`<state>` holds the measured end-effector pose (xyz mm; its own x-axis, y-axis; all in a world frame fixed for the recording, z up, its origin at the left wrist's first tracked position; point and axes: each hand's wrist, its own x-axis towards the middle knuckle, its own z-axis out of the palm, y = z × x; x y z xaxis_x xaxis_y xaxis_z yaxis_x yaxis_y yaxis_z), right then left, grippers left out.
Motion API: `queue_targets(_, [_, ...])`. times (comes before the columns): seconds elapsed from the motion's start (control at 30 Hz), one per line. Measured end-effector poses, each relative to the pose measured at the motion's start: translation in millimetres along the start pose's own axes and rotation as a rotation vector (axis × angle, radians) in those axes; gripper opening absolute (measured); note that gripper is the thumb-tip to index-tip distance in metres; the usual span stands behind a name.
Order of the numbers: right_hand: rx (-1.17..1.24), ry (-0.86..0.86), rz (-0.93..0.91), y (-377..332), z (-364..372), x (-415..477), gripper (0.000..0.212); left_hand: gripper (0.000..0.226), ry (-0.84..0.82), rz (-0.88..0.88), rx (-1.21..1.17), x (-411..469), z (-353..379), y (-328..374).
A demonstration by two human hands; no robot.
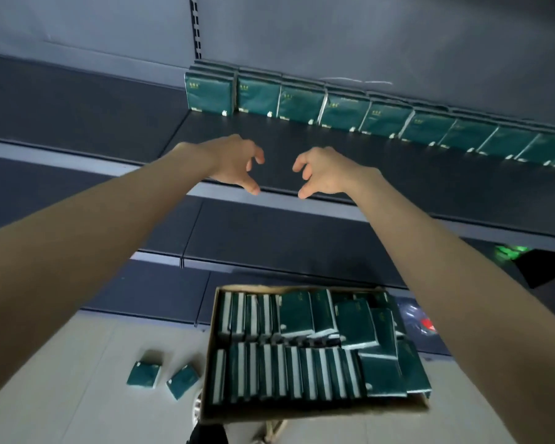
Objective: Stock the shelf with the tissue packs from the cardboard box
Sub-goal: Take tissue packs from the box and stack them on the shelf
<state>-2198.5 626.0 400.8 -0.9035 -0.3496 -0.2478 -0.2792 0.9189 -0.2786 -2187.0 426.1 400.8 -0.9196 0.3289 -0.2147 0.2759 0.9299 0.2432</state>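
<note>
Dark grey shelf (pixel 302 145) ahead, pale back panel behind. Row of green tissue packs (pixel 302 104) stands upright along shelf back, running from 12 toward 3 o'clock. Your left hand (pixel 234 161) and right hand (pixel 321 171) hover side by side over shelf front, apart, holding nothing. Fingers (pixel 257 153) half-curled and spread, thumbs pointing toward each other. Cardboard box (pixel 210 347) on floor (pixel 77 379) at 6 o'clock. Boxed packs (pixel 302 370) mostly on edge in two rows, few lying loose at its 3 o'clock side. Two stray packs (pixel 143 374) on floor at 7 o'clock, near box.

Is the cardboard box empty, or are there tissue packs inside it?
Not empty. The cardboard box holds two rows of green tissue packs, mostly on edge, some lying loose on top.
</note>
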Motion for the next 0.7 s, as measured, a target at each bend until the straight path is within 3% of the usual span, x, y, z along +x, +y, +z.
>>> queue_targets(0.17, [0.073, -0.069, 0.015, 16.8, 60.3, -43.9, 0.060, 0.068, -0.048, -0.006, -0.020, -24.6, 55.2, 22.6])
queue_targets(0.7, [0.240, -0.469, 0.222, 54.5, 295.1, -87.8, 0.059, 0.068, -0.513, -0.101, -0.108, -70.6, 298.5, -2.4])
